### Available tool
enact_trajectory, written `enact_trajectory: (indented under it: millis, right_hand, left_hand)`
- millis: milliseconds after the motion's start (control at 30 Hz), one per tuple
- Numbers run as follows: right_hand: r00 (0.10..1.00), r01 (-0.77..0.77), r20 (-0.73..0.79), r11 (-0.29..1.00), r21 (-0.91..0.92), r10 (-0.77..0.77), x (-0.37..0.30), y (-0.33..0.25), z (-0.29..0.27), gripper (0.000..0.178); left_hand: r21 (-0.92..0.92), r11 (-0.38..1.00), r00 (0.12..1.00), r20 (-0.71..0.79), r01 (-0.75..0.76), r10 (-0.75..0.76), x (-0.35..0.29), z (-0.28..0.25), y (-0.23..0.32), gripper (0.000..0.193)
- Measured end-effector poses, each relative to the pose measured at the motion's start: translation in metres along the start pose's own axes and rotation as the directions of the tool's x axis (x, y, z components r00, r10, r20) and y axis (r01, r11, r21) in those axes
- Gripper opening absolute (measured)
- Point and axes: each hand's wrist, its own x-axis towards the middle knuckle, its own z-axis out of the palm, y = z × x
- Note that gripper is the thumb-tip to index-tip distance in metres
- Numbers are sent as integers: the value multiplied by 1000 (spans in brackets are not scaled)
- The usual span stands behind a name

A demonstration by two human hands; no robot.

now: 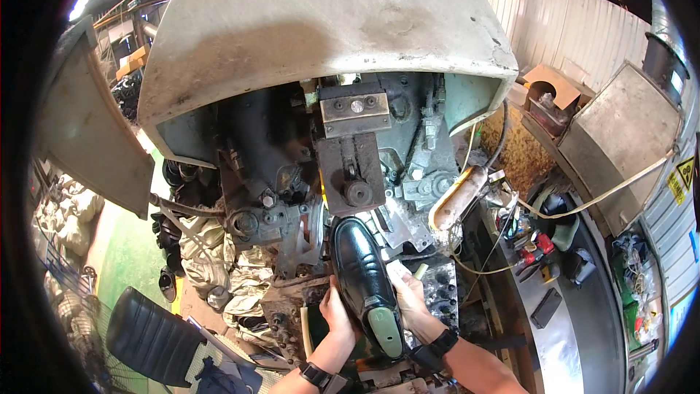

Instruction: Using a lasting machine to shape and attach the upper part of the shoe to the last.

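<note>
A glossy black leather shoe (356, 259) stands in front of me, its toe pointing away under the machine's dark metal head (351, 168). From its heel opening shows the green top of a shoe last (383, 330). My left hand (337, 315) grips the shoe's left side near the heel. On the opposite side my right hand (410, 298) holds it, with something white (398, 271) at the fingers that I cannot make out. The shoe's underside is hidden.
A big pale metal hood (321, 22) overhangs the machine. At right hangs a long worn lamp-like fixture (458, 197) with cables. A side bench (558, 343) carries a phone (545, 308) and a red tool (538, 248). A black padded chair (153, 335) and cloth sacks (208, 259) are at left.
</note>
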Motion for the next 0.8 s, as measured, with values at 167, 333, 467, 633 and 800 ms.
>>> enact_trajectory:
  millis: [167, 333, 467, 633, 800]
  right_hand:
    - [994, 87, -37, 955, -285, -102, -8, -1, -2, 22]
    - [817, 551, 107, 710, -438, -567, -77, -54, -16, 7]
    - [884, 455, 298, 810, -370, -360, -131, -76, -4, 9]
    - [868, 245, 496, 883, -401, -16, -179, -88, -13, 21]
    - [820, 14, 425, 730, -684, 383, -205, -98, 2, 38]
  left_hand:
    - [195, 898, 907, -76, -395, 415, 15, -31, 18, 18]
    - [243, 511, 566, 387, -824, 728, -62, 23, 82, 9]
    - [-243, -269, -301, 933, -932, 200, -136, 50, 84, 4]
    - [-744, -177, -758, 652, -645, 23, -219, 67, 21, 24]
    - [-885, -27, -886, 464, -464, 23, -263, 86, -16, 28]
